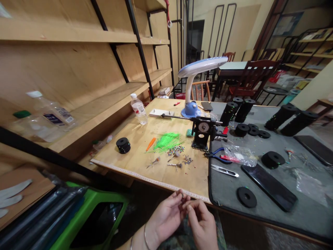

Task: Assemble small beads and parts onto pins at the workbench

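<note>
Just off the table's front edge, my left hand is palm up with its thumb and fingers pinched together. Beside it, my right hand pinches thumb against forefinger, close to the left fingertips. Whatever lies between the fingers is too small to make out. On the wood beyond lie a heap of bright green strands, a pile of multicoloured beads, small metal pieces and an orange-handled tool. A black hand-cranked winder stands behind them.
At right, a grey mat carries snips, blue-handled pliers, a dark phone and several black foam spools. A desk lamp and a plastic bottle stand at the back. A green stool is at lower left.
</note>
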